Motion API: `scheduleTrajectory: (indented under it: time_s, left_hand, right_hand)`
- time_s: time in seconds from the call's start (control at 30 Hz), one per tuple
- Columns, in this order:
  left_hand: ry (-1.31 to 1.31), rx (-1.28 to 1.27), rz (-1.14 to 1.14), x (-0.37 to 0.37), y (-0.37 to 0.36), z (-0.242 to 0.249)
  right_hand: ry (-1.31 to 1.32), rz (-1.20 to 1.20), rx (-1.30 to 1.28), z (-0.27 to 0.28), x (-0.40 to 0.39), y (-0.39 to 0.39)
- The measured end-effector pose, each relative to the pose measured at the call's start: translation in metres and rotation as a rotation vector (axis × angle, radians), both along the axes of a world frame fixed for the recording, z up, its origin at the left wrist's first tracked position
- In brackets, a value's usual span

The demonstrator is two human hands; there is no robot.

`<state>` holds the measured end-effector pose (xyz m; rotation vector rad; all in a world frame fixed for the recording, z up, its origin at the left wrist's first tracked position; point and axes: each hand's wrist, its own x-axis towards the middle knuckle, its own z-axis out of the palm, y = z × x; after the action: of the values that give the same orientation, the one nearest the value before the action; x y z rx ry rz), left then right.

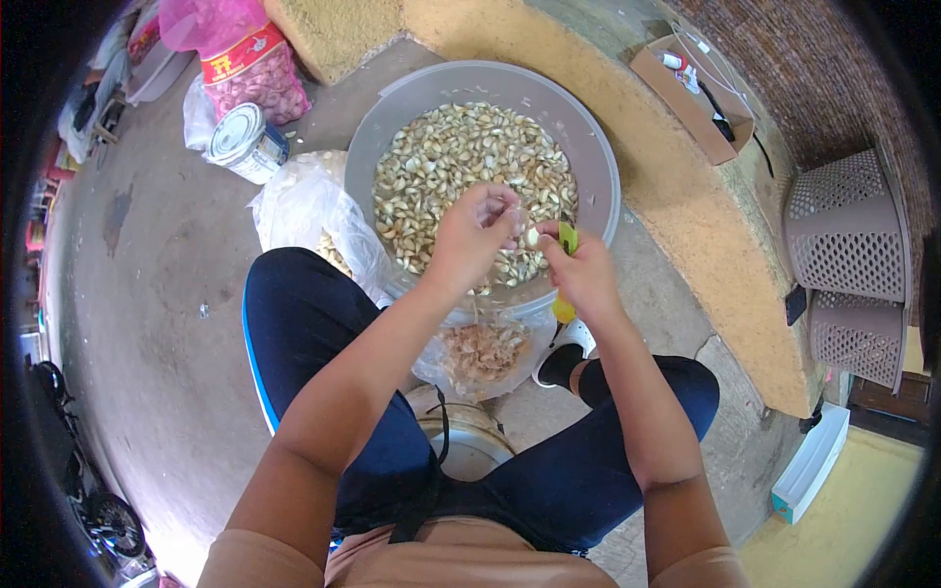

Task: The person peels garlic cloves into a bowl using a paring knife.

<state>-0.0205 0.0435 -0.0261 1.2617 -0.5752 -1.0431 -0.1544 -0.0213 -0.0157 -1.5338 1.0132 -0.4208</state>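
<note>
My left hand (472,233) pinches a garlic clove (530,236) above a grey basin (588,147) filled with many garlic cloves (451,162). My right hand (586,269) grips a small knife with a yellow-green handle (566,240), its tip against the same clove. Both hands meet over the basin's near rim. Under them, between my knees, hangs a clear plastic bag of garlic skins (480,353).
A white plastic bag (299,206) lies left of the basin, with a tin can (245,142) and a red net sack of garlic (257,78) beyond. A cardboard box (691,98) sits on the ochre ledge. Brown perforated baskets (848,255) stand at right. Concrete floor lies at left.
</note>
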Motion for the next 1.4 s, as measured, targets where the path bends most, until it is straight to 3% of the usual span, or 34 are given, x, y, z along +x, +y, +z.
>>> scheduleTrajectory:
  time_s: [0.17, 0.27, 0.37, 0.57, 0.67, 0.77, 0.83, 1.03, 1.23, 1.4]
  left_hand:
    - [0.135, 0.019, -0.116, 0.005, 0.003, 0.000]
    - [0.072, 0.031, -0.135, 0.004, 0.002, 0.005]
    - [-0.306, 0.073, -0.203, 0.005, 0.003, -0.002]
    - [-0.384, 0.099, -0.171, 0.002, 0.007, -0.011]
    - [-0.592, 0.174, -0.330, -0.005, 0.013, -0.014]
    - [-0.861, 0.312, -0.718, -0.022, 0.026, -0.040]
    - [-0.875, 0.348, -0.979, -0.036, 0.039, -0.040]
    - [-1.088, 0.446, -1.094, -0.057, 0.060, -0.049]
    - [-0.959, 0.232, -1.056, -0.059, 0.060, -0.074]
    - [-1.051, 0.263, -1.105, -0.067, 0.066, -0.077]
  right_hand:
    - [0.033, 0.005, 0.018, 0.000, -0.002, -0.004]
    - [0.066, 0.031, -0.105, 0.004, -0.002, -0.003]
    - [0.062, 0.106, -0.244, 0.011, -0.003, -0.002]
    - [0.246, 0.010, -0.397, -0.008, -0.009, -0.012]
    - [0.318, -0.019, -0.434, -0.013, -0.014, -0.023]
    - [0.315, -0.054, -0.410, -0.023, -0.016, -0.031]
    - [0.336, -0.021, -0.417, -0.022, -0.015, -0.032]
    - [0.339, 0.050, -0.420, -0.019, -0.013, -0.028]
    - [0.450, 0.156, -0.485, -0.030, -0.008, -0.022]
    - [0.547, 0.210, -0.533, -0.056, -0.005, -0.025]
